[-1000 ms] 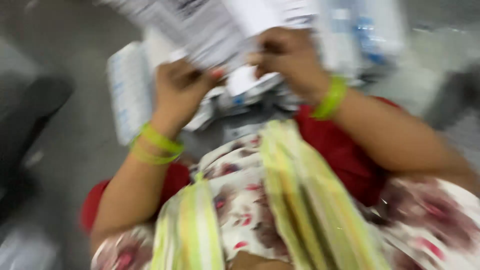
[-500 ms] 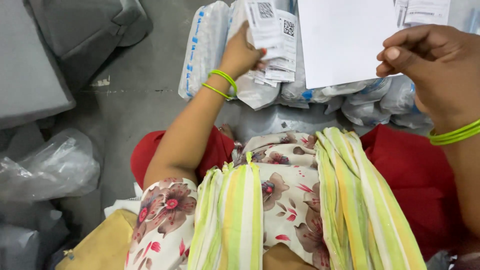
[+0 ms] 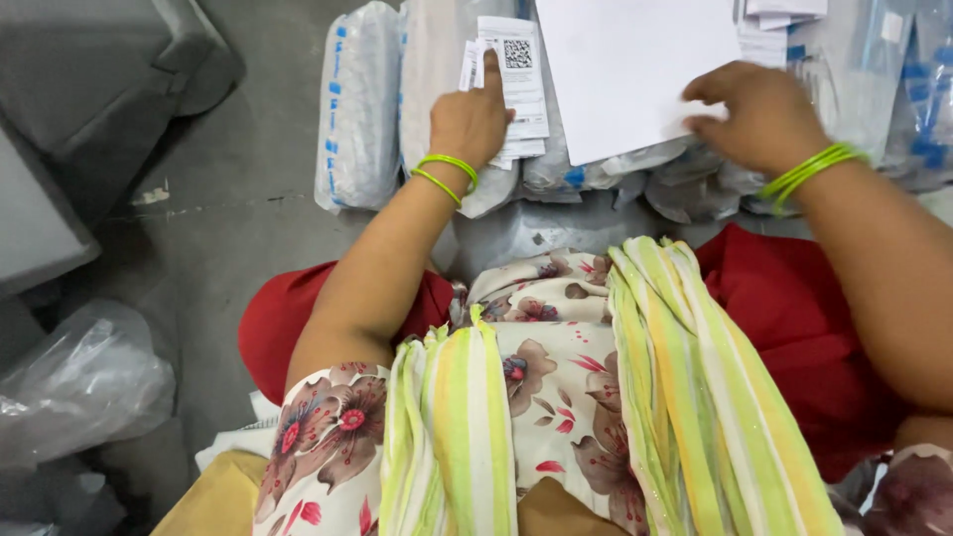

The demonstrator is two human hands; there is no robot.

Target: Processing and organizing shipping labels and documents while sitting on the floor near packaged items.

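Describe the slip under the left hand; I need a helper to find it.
Start at the row of plastic packages on the grey floor. The left hand presses narrow slips onto one. Unlike the big blank sheet beside it, the top slip bears a square code.

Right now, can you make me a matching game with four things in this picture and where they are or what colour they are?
Things:
1. left hand
2. right hand
3. bangles
4. clear plastic bag

Descriptions:
A. green, worn on the wrists
B. on the floor at the lower left
C. finger pressing on small printed slips
D. at the edge of a big blank white sheet

Pairs: 1-C, 2-D, 3-A, 4-B
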